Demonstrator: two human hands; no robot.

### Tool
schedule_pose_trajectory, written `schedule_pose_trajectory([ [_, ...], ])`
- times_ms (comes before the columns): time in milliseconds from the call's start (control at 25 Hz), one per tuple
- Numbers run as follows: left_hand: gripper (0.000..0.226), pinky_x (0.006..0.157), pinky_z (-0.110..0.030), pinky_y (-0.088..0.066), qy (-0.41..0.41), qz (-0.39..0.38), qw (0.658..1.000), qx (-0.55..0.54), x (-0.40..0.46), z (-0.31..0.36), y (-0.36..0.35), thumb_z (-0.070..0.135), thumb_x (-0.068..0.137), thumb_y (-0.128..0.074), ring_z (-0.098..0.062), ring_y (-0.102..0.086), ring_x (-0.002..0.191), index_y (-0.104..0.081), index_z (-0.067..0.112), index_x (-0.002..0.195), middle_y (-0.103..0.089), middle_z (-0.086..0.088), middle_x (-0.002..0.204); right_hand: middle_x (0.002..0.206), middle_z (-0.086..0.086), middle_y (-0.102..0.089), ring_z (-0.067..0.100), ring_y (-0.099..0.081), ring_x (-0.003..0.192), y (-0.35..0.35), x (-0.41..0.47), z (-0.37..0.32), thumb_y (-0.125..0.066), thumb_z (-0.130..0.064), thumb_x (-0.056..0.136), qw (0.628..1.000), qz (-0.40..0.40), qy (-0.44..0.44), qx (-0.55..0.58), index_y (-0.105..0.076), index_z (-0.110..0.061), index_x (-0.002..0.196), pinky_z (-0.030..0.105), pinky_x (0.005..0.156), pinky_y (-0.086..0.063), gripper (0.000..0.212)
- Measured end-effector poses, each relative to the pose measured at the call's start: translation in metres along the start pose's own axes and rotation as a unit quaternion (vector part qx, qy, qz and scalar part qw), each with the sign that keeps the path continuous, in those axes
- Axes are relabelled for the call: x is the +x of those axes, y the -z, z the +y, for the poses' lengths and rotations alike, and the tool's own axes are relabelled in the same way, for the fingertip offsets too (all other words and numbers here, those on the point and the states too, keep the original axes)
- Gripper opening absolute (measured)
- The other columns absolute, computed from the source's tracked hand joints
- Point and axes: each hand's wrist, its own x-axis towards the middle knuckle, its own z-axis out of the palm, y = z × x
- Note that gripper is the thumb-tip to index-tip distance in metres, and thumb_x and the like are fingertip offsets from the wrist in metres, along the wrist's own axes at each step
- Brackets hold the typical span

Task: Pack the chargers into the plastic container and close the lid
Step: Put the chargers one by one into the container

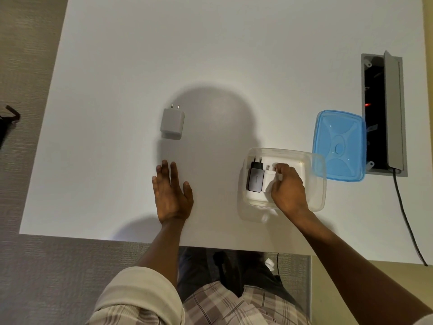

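A clear plastic container [314, 181] stands on the white table at the right. Inside it lie a black-and-grey charger [255, 178] and, beside it, a white charger [269, 178]. My right hand [289, 190] reaches into the container with its fingers closed on the white charger. Another white charger [172, 123] lies on the table at centre left, prongs pointing away from me. My left hand [171, 193] rests flat and open on the table, a little nearer than that charger. The blue lid [339, 144] lies loose just right of the container.
An open grey cable box [384, 113] is sunk into the table at the far right, and a black cable [407, 221] runs from it over the near edge. A dark object [8, 120] sits on the carpet at the left.
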Motion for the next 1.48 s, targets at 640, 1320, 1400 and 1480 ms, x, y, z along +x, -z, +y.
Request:
schedule_pose_trajectory([
  [640,0.070,0.127,-0.041,-0.007,-0.005,-0.007,1.000,0.005,0.001,-0.002,0.001,0.041,0.099,-0.036,-0.025,-0.007,0.157,-0.010,0.020,0.160,-0.009,-0.005,0.169,0.131,0.012,-0.061,0.031,-0.058,0.118,0.004,-0.007,-0.008,-0.052,-0.008,0.093,1.000,0.012,0.007,0.011,-0.050,-0.006,0.135,0.036,0.098,-0.045,0.042],
  [1320,0.061,0.126,-0.046,-0.018,-0.175,0.000,0.984,0.039,0.069,-0.091,0.038,0.034,0.102,-0.039,-0.022,-0.019,0.155,-0.024,0.016,0.158,-0.023,-0.003,0.166,0.127,0.017,-0.052,0.038,-0.059,0.108,-0.081,0.032,-0.211,-0.058,-0.020,0.088,0.986,-0.098,0.135,-0.005,-0.037,-0.010,0.141,0.044,0.087,-0.050,0.058],
  [1400,0.062,0.126,-0.046,-0.018,-0.176,0.003,0.984,0.032,0.070,-0.094,0.037,0.034,0.101,-0.039,-0.021,-0.019,0.155,-0.024,0.016,0.158,-0.023,-0.003,0.166,0.129,0.018,-0.047,0.042,-0.057,0.111,-0.101,0.046,-0.234,-0.062,-0.024,0.085,0.988,-0.101,0.118,-0.015,-0.031,-0.012,0.144,0.051,0.087,-0.053,0.068],
  [1480,0.062,0.125,-0.046,-0.019,-0.176,0.003,0.984,0.022,0.072,-0.095,0.036,0.035,0.100,-0.039,-0.021,-0.020,0.155,-0.025,0.016,0.158,-0.025,-0.003,0.166,0.135,0.018,-0.041,0.043,-0.054,0.113,-0.119,0.059,-0.255,-0.066,-0.029,0.084,0.989,-0.099,0.108,-0.030,-0.024,-0.016,0.148,0.050,0.085,-0.053,0.078],
])
